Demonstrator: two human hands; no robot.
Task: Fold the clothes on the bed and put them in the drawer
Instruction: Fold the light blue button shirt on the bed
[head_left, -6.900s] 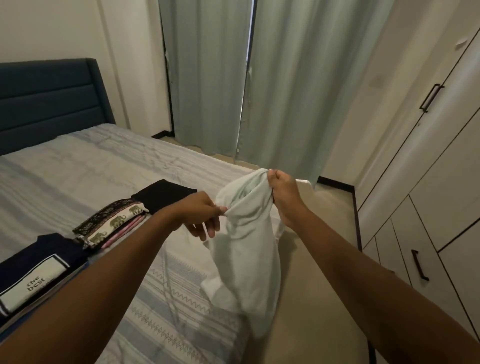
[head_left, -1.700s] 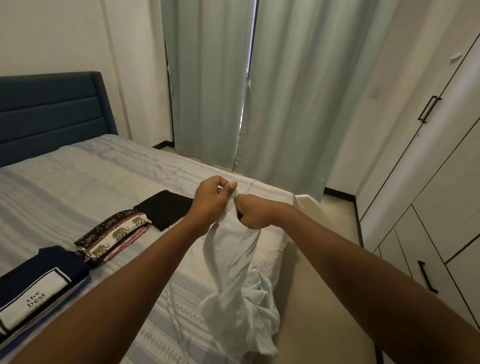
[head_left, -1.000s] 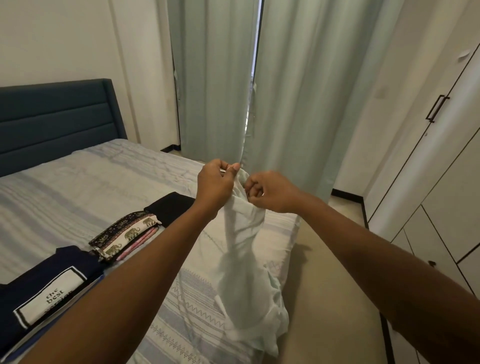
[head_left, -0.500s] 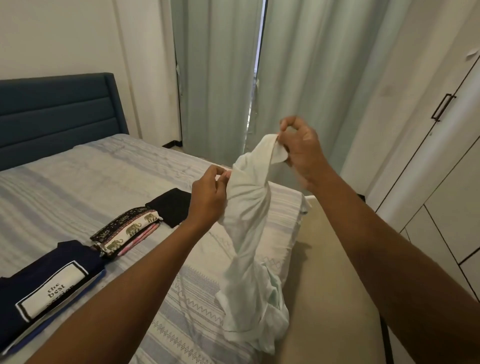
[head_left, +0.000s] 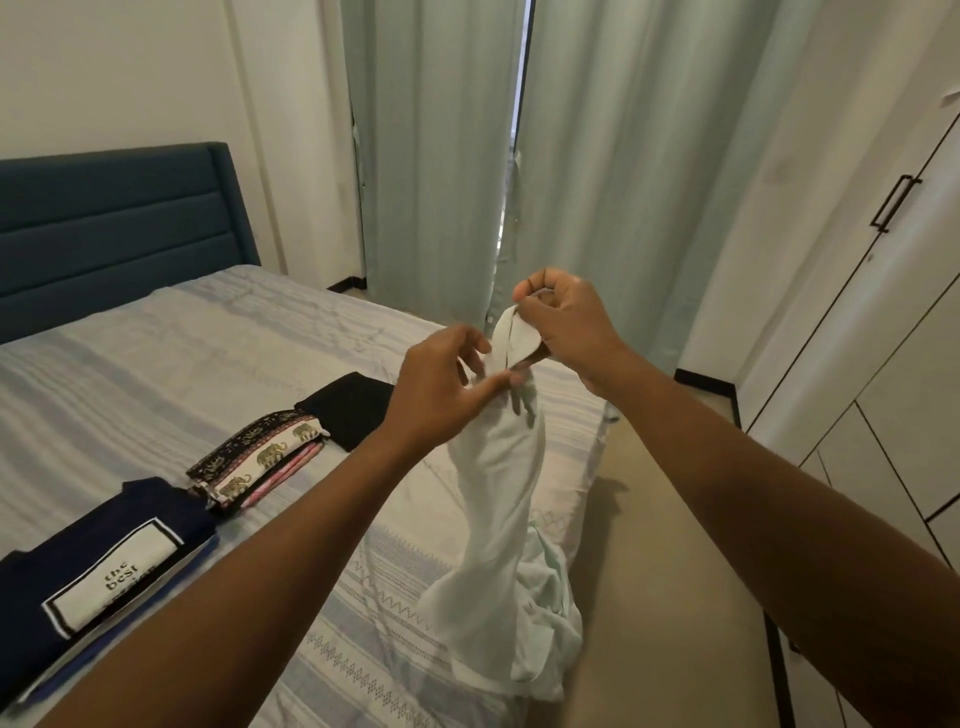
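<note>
Over the near right corner of the bed (head_left: 156, 364), a pale garment (head_left: 498, 483) hangs twisted from two hands, its lower end bunched where the mattress edge meets the floor. The right hand (head_left: 563, 332) is the higher one, its grip closed on the topmost edge of the cloth in a pinch. The left hand (head_left: 441, 395) sits just below and to the left, thumb and fingertips pinching a fold of the same piece. Three pieces already lie folded in a row on the left of the bed: a navy shirt (head_left: 104, 561) nearest, an elephant-print piece (head_left: 260, 457) beyond it, and a black piece (head_left: 348, 405) farthest. The step in hand looks like finding the garment's true edges before any fold. To do it well, the hands should work along the hem or seam until each holds a matching corner, then draw apart so the twist falls out — a short shake would help. Thin cloth like this probably clings and ropes up, so laying it flat on the bare sheet is likely safer than folding in the air. The wardrobe (head_left: 883, 312) stands along the right wall; which front is the drawer cannot be told.
</note>
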